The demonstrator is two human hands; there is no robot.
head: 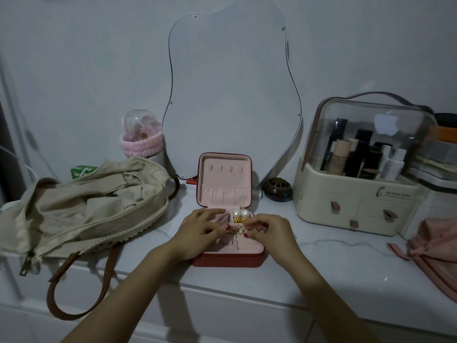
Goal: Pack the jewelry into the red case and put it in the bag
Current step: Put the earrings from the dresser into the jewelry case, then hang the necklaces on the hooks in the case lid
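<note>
The red case (227, 260) lies open on the white counter, its pink-lined lid (224, 180) standing upright. Two large pearl earrings (241, 214) and a small gold piece (238, 220) sit in a back compartment. My left hand (201, 231) rests over the left half of the tray. My right hand (268, 229) is at the right half. The fingertips of both hands meet on a small checkered earring (241, 227) above the tray. The beige canvas bag (81, 211) with brown straps lies unzipped to the left of the case.
A wavy mirror (230, 95) leans on the wall behind the case. A cream cosmetics organiser (358, 209) stands at the right, a dark round dish (277, 189) beside it. Pink fabric (435, 246) lies at far right. A pink headband (142, 143) on a container stands back left.
</note>
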